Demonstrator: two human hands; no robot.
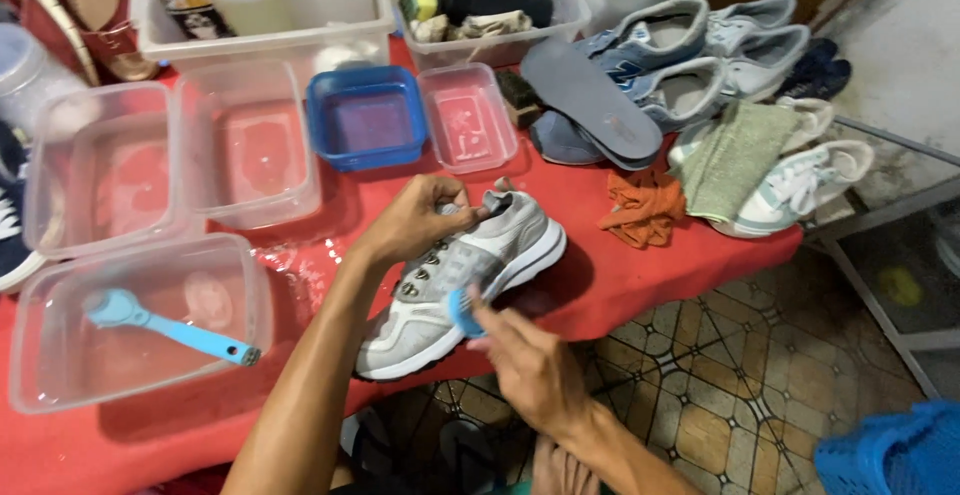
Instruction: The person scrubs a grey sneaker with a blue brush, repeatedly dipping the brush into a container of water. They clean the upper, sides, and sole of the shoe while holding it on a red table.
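Fingers of the left hand (420,217) pinch the grey sneaker (462,285); the right hand (530,360) grips a half-hidden blue brush (464,312).

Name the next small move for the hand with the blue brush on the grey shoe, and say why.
Probably a short stroke of the brush along the shoe's side. The right hand already presses it against the grey side panel, and the left hand steadies the shoe at its collar on the red table.
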